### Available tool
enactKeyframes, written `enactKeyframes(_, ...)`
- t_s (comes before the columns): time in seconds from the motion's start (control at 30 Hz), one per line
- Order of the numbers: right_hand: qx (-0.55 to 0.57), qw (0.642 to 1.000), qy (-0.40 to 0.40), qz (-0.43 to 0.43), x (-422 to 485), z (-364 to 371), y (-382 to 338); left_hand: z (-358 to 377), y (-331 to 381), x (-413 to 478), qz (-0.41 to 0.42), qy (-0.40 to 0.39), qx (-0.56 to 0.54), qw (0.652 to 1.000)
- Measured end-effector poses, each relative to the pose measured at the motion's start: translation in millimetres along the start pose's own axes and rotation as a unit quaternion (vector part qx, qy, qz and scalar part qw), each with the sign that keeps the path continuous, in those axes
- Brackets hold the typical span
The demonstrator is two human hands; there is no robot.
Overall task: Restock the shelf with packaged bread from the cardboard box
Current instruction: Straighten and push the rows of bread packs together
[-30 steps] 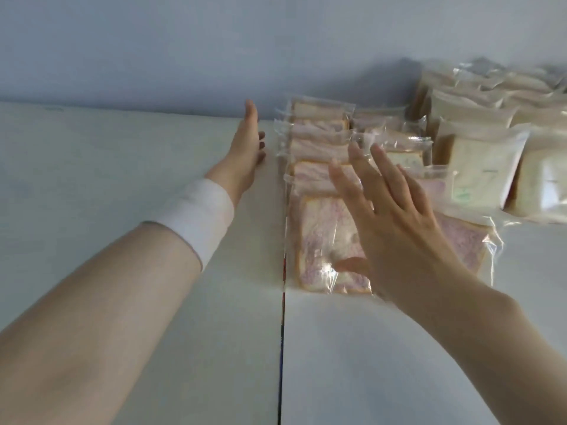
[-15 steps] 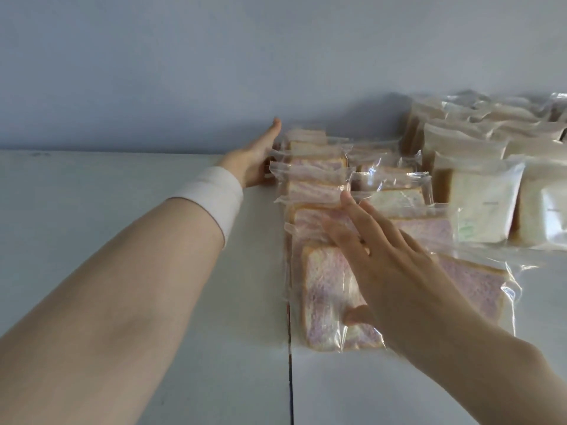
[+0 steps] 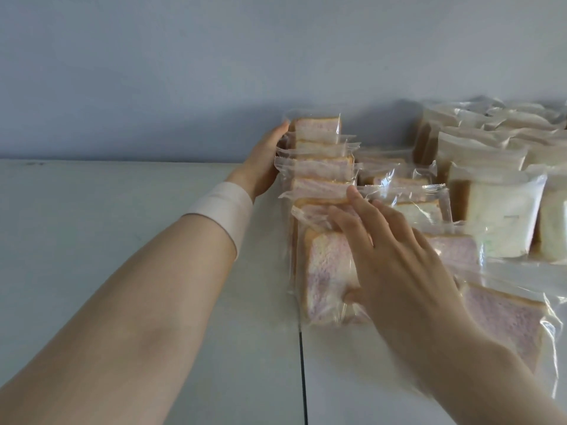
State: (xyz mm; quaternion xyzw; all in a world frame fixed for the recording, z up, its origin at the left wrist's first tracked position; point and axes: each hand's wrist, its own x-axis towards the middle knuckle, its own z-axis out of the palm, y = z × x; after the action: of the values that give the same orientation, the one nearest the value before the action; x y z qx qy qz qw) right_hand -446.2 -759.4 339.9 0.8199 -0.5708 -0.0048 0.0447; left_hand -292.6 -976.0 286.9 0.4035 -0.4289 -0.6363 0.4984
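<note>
A row of clear-wrapped pink-swirl bread packages (image 3: pixel 322 170) stands on the white shelf (image 3: pixel 122 225), running from front to back. My left hand (image 3: pixel 264 164) lies along the row's left side, its fingertips reaching the rearmost package (image 3: pixel 317 128), which stands upright. The straight fingers of my right hand (image 3: pixel 399 259) press on the front package (image 3: pixel 325 271), with the thumb against its face. Another pink package (image 3: pixel 506 320) lies flat at the lower right, partly under my right forearm. The cardboard box is out of view.
Several white bread packages (image 3: pixel 503 219) stand in rows at the right, reaching back to the pale wall (image 3: pixel 214 87). A dark seam (image 3: pixel 303 369) splits the shelf surface just in front of the pink row. Bare shelf stretches to the left.
My left hand has closed in against the row's left side. The rear packages now stand more upright and closer together. My right hand stays on the front package.
</note>
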Motion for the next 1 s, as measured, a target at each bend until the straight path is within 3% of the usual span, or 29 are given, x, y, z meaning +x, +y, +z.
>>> enactKeyframes(0.13,0.021,0.998,0.009,0.061,16.0,2.7,-6.6,12.5,4.2,15.0,0.013,0.000,0.002,1.000)
enactKeyframes(0.27,0.042,0.985,0.136,0.098,33.2,15.2,-8.0,12.4,1.1,18.9,0.041,-0.025,0.039,0.998)
enactKeyframes(0.33,0.039,0.981,0.158,0.102,38.6,19.0,-8.9,12.5,-1.4,17.6,0.038,-0.051,0.052,0.997)
enactKeyframes(0.47,0.031,0.984,0.134,0.111,43.9,20.6,-9.4,16.3,2.0,1.4,0.008,0.087,0.010,0.996)
enactKeyframes(0.57,0.035,0.986,0.125,0.105,45.8,22.0,-7.0,6.2,-12.4,-29.2,0.035,0.118,-0.007,0.992)
enactKeyframes(0.63,0.038,0.985,0.127,0.108,47.0,23.5,-6.2,10.2,-25.1,-58.9,0.070,0.085,0.016,0.994)
enactKeyframes(0.73,0.042,0.985,0.125,0.113,51.7,26.9,-6.9,31.4,-36.3,-81.2,0.062,0.008,-0.062,0.996)
enactKeyframes(1.0,0.049,0.985,0.129,0.108,60.4,38.6,-3.9,43.9,-38.9,-74.3,0.047,0.007,-0.139,0.989)
